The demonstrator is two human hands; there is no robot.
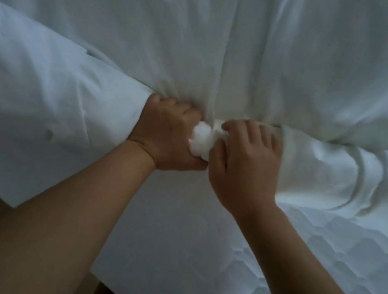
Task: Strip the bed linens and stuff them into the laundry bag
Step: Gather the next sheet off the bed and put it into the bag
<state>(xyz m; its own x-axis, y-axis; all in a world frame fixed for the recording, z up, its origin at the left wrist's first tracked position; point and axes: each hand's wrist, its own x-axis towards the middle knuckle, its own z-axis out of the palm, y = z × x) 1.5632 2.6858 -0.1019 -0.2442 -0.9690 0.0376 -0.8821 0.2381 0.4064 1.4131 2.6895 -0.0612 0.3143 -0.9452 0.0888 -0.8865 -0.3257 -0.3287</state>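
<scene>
Here, left hand (pixel 169 135) and right hand (pixel 243 162) both clench the bunched white cotton sheet (pixel 224 45); best pull steadily off the quilted white mattress (pixel 335 251), gathering slack.

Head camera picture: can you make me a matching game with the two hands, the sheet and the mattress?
Things:
1. left hand
2. right hand
3. white sheet
4. quilted mattress

Places or states:
A. uncovered, at the bottom right of the picture
B. grips the bunched-up part of the sheet from the left side
C. pulled into long folds that run toward the hands
D. fingers curled on the bunched-up part from the right side

Pairs: 1-B, 2-D, 3-C, 4-A
</scene>
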